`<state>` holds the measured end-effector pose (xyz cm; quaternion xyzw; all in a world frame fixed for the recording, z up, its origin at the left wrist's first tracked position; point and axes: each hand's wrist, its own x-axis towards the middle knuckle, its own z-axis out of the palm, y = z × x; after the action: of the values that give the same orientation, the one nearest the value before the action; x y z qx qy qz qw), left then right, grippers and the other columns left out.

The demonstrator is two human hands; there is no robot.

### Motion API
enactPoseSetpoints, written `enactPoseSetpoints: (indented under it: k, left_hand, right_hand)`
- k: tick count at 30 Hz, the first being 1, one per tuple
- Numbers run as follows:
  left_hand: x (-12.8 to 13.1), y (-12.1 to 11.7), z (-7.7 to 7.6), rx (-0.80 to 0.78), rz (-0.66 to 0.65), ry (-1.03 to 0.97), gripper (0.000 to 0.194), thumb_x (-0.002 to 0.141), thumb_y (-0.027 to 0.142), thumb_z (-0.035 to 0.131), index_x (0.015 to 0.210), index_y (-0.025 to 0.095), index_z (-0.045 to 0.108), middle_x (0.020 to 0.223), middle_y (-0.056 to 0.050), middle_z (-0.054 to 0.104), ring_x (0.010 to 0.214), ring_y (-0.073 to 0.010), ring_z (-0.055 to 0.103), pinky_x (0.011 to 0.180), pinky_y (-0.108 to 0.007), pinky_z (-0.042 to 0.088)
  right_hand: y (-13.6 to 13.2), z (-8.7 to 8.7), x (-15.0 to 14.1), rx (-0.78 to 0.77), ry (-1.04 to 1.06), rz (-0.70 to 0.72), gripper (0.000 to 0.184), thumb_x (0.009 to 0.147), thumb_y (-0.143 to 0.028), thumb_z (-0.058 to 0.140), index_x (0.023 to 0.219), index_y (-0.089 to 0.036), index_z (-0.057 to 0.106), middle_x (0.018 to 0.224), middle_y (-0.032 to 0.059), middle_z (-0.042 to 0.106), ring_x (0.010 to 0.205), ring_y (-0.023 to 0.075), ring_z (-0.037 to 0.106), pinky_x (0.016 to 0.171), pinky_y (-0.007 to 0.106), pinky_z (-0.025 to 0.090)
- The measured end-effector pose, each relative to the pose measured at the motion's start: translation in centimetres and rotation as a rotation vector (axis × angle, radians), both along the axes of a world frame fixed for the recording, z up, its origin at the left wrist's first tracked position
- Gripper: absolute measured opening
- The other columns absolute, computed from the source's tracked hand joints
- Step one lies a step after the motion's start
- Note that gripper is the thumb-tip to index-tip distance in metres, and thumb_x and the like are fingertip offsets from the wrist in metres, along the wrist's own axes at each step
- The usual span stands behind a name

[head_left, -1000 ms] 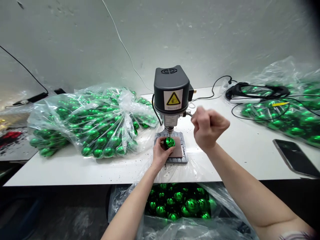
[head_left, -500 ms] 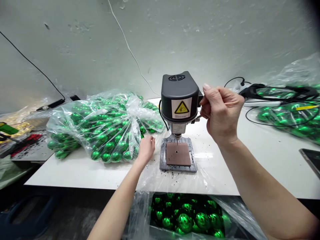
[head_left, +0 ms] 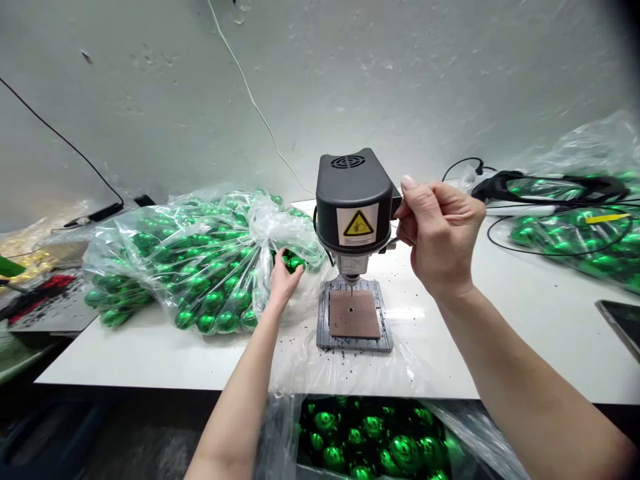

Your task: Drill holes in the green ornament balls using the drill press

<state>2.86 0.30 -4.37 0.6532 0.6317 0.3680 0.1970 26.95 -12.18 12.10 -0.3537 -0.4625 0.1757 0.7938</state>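
My left hand (head_left: 284, 283) reaches to the mouth of a clear plastic bag (head_left: 260, 220) packed with shiny green baubles. Its thumb and fingers curve around a green bauble (head_left: 294, 264) there. My right hand (head_left: 440, 233) is raised beside a small black bench drill press (head_left: 354, 190), fingers closed at its right side. What it grips looks like the feed lever, mostly hidden by the fingers. Below the drill bit, a brown square plate (head_left: 354, 323) with a small hole lies on the grey base (head_left: 324, 337); no bauble rests on it.
More green baubles (head_left: 373, 427) fill a plastic-lined container below the table's front edge. Another bag of green baubles (head_left: 575, 233) lies at right, near black cables and a dark flat device (head_left: 623, 327). Dark shavings dot the white table (head_left: 200, 360).
My left hand has moved away from me and slightly left, into the bag's opening, and its fingers have come around a bauble. The right hand stays at the drill press.
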Motion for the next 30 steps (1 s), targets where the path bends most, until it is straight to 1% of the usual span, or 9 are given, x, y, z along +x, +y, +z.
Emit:
enactPoseSetpoints:
  k: [2,5,8,10,13,17,23,26,30]
  left_hand:
    - [-1.1,-2.8,1.0,-0.029,0.021,-0.296,0.069,0.084,0.040,0.071,0.145,0.019,0.044,0.099,-0.007,0.065,0.087,-0.0225,0.066,0.080,-0.035,0.053]
    - [-1.9,-7.4,2.6,-0.119,-0.079,-0.614,0.065,0.078,0.052,0.076,0.130,0.018,0.055,0.100,-0.007,0.068,0.081,-0.0188,0.068,0.069,-0.029,0.053]
    - [-1.0,-11.0,3.5,-0.361,-0.244,-0.854,0.064,0.074,0.051,0.081,0.123,0.017,0.059,0.109,-0.010,0.070,0.081,-0.0196,0.071,0.070,-0.033,0.057]
    - [0.2,-12.3,3.2,-0.470,-0.327,-0.925,0.063,0.073,0.045,0.083,0.125,0.017,0.060,0.113,-0.010,0.070,0.089,-0.0203,0.071,0.078,-0.035,0.058]
    - [2.4,-12.5,1.7,-0.420,-0.357,-0.826,0.064,0.071,0.035,0.084,0.128,0.017,0.061,0.111,-0.009,0.071,0.093,-0.0175,0.068,0.082,-0.030,0.055]
    - [4.7,-11.5,-0.6,-0.256,-0.341,-0.565,0.058,0.068,0.026,0.084,0.120,0.015,0.063,0.100,-0.007,0.072,0.084,-0.0161,0.066,0.076,-0.029,0.053]
    - [6.1,-10.5,-2.1,-0.047,-0.380,-0.216,0.046,0.068,0.022,0.081,0.112,0.018,0.067,0.095,-0.005,0.066,0.084,-0.0193,0.062,0.073,-0.032,0.051]
    - [6.5,-10.4,-2.6,0.058,-0.451,-0.151,0.046,0.070,0.023,0.082,0.114,0.020,0.068,0.104,-0.007,0.062,0.092,-0.0217,0.062,0.077,-0.034,0.052]
    - [7.3,-10.2,-3.5,0.071,-0.471,-0.168,0.049,0.072,0.026,0.082,0.117,0.021,0.066,0.108,-0.007,0.057,0.097,-0.0234,0.062,0.081,-0.037,0.054]
  right_hand:
    - [0.0,0.0,0.0,0.007,-0.006,-0.013,0.039,0.085,-0.041,0.071,0.055,-0.019,0.057,0.045,-0.0067,0.041,0.040,0.0039,0.033,0.038,0.026,0.022]
    - [0.2,-0.1,0.0,0.026,0.009,-0.026,0.039,0.085,-0.038,0.071,0.054,-0.020,0.056,0.044,-0.0064,0.040,0.039,0.0046,0.033,0.039,0.027,0.022]
    - [0.3,-0.1,-0.1,0.038,0.037,-0.022,0.039,0.084,-0.035,0.071,0.052,-0.020,0.056,0.043,-0.0063,0.039,0.038,0.0048,0.032,0.039,0.027,0.020]
    - [0.4,-0.1,-0.1,0.044,0.040,-0.020,0.039,0.085,-0.034,0.071,0.052,-0.020,0.056,0.043,-0.0060,0.040,0.038,0.0044,0.032,0.039,0.027,0.021]
    - [0.6,-0.2,0.0,0.060,0.011,-0.037,0.041,0.087,-0.036,0.069,0.052,-0.019,0.054,0.046,-0.0056,0.042,0.041,0.0039,0.034,0.041,0.025,0.024]
    - [0.8,-0.4,0.1,0.082,-0.050,-0.066,0.043,0.089,-0.039,0.066,0.054,-0.019,0.051,0.047,-0.0059,0.041,0.042,0.0034,0.034,0.042,0.024,0.027]
    - [0.9,-0.4,0.1,0.087,-0.064,-0.081,0.044,0.090,-0.037,0.065,0.054,-0.019,0.049,0.046,-0.0061,0.038,0.041,0.0026,0.032,0.042,0.024,0.026]
    - [0.8,-0.3,0.1,0.095,-0.071,-0.084,0.043,0.091,-0.036,0.065,0.054,-0.019,0.049,0.047,-0.0057,0.040,0.042,0.0029,0.033,0.042,0.024,0.027]
    - [0.8,-0.3,0.1,0.104,-0.101,-0.094,0.044,0.091,-0.040,0.064,0.055,-0.019,0.048,0.048,-0.0056,0.041,0.043,0.0031,0.034,0.042,0.024,0.029]
